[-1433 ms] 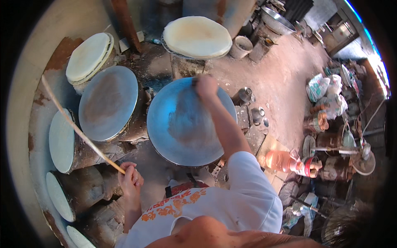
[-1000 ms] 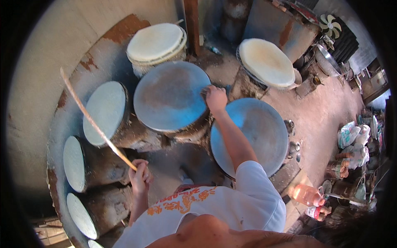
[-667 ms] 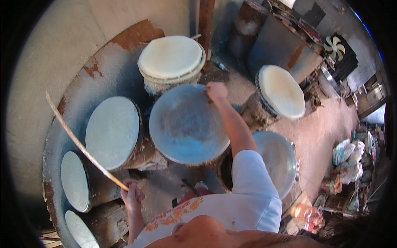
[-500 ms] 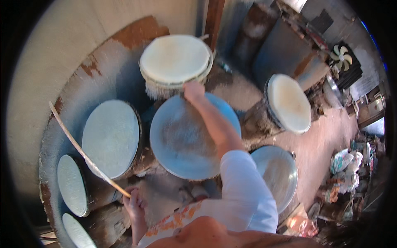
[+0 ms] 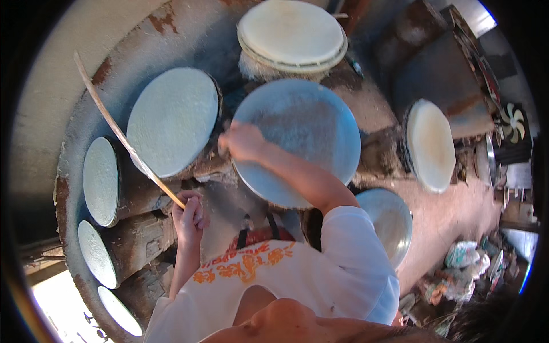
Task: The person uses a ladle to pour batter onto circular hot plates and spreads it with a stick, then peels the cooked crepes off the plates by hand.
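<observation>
In my left hand (image 5: pixel 190 211) is the lower end of a long, slightly curved stick (image 5: pixel 117 130), thin and pale, yellowish near my fingers. It slants up and leftward across the edge of a large round pan with a pale, whitish-green surface (image 5: pixel 173 117). My right arm reaches over a wide, shallow grey-blue pan (image 5: pixel 309 134) with a brownish middle. The right hand (image 5: pixel 242 141), smeared by motion, is above that pan's left rim. Whether its fingers grip anything is not clear. Beyond the pan, a thick round white slab (image 5: pixel 290 30) rests on a rimmed stand.
More pale-topped round pans (image 5: pixel 100 182) line the curved wall on the left. Rightward stand another white round slab (image 5: pixel 430 146) and a grey metal pan (image 5: pixel 389 223). Bags (image 5: pixel 464 257) lie heaped at the lower right, near a fan (image 5: pixel 513 123).
My right hand has left the rim below the white slab and moved left and nearer, to the grey-blue pan's left edge. The left hand still holds the stick. The view has shifted.
</observation>
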Motion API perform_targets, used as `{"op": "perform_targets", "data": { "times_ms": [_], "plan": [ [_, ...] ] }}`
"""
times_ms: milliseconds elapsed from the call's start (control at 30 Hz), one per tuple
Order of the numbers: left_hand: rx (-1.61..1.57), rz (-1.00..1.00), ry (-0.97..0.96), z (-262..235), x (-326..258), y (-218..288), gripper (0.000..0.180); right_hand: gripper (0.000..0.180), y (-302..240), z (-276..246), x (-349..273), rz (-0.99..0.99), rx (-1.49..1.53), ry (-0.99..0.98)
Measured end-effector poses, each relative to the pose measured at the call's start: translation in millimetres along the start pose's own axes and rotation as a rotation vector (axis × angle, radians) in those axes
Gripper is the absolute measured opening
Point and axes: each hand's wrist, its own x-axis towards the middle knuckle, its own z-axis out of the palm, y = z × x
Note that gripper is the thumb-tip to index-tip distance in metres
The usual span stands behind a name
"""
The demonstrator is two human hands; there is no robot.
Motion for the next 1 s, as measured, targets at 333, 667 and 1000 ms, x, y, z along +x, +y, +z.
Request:
{"op": "perform_targets", "data": {
  "times_ms": [333, 667, 1000],
  "plan": [
    [0.139, -0.028, -0.280, -36, -47, -33, 0.006, 0.016, -84, 8, -322, 0.784, -0.121, 0.976],
    [0.250, -0.300, -0.677, 28, -186, -116, 0.009, 0.015, -226, 53, -684, 1.707, -0.430, 1.398],
    [0.448, -0.380, -0.423, 16, -310, -177, 0.014, 0.062, -169, 115, -749, 1.693, -0.501, 0.830]
  ]
}}
